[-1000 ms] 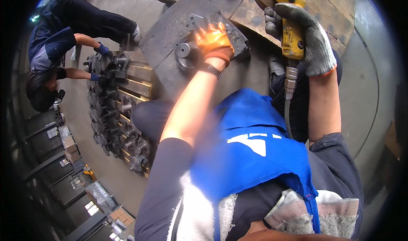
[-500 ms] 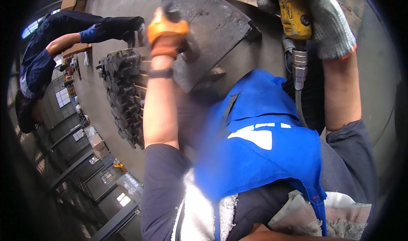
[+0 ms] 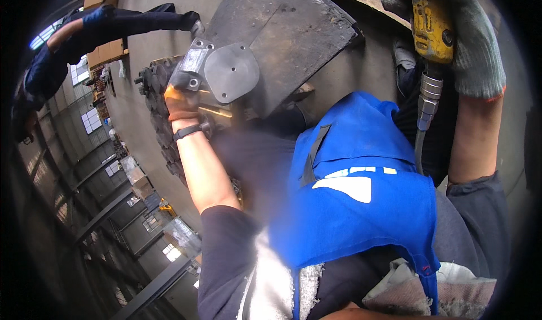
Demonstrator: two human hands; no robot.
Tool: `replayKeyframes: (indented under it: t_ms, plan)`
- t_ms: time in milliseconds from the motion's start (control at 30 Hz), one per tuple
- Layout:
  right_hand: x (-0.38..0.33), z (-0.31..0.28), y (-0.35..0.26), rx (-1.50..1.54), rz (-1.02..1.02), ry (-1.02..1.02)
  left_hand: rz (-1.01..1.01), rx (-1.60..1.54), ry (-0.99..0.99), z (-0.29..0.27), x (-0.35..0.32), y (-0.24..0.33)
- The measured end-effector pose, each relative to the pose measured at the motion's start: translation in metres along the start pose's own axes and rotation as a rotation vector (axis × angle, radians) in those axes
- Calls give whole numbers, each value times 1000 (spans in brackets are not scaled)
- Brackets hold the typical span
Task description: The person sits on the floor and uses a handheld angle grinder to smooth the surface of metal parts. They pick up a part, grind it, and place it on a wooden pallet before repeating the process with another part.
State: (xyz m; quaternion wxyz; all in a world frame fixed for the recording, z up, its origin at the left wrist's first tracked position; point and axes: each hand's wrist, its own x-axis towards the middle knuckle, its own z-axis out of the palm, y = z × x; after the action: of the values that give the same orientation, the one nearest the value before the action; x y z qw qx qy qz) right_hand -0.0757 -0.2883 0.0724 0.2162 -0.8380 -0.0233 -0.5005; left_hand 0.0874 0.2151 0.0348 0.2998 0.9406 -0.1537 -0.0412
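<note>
At the upper left, my left hand [image 3: 182,101], in an orange glove, is closed around a grey metal part [image 3: 231,74]. This part has a flat round plate with small holes, beside a block-like end with larger holes. It is held over the near left edge of a dark, worn work board [image 3: 293,38]. My right hand [image 3: 479,49], in a grey knit glove, grips a yellow air-powered tool [image 3: 432,29] at the upper right. A metal coupling [image 3: 430,97] and hose run down from the tool. Its working end is out of view.
A pile of dark metal parts [image 3: 161,114] stands left of my left forearm, partly on wooden slats [image 3: 217,110]. Another person [image 3: 113,26] bends over at the far left. Cardboard boxes [image 3: 104,52] stand beyond. A blue apron [image 3: 350,207] covers my front.
My left hand has swung left and lower, and the metal part in it now shows its round plate. My right hand with the yellow tool has shifted right in the view.
</note>
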Motion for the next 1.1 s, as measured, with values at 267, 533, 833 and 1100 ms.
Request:
replayKeyframes:
  t_ms: [267, 533, 833, 1100]
  plan:
    - [2, 17, -2, 37, 367, -590, -588, -731, 235, 4, 11, 25]
    - [32, 30, -25, 189, 412, -441, 77, -395, 176, 57, 11, 145]
    - [42, 21, -27, 33, 338, -650, 432, 452, -26, 120, -79, 139]
    - [3, 31, -9, -51, 11, -250, 411, 572, 107, 184, -109, 118]
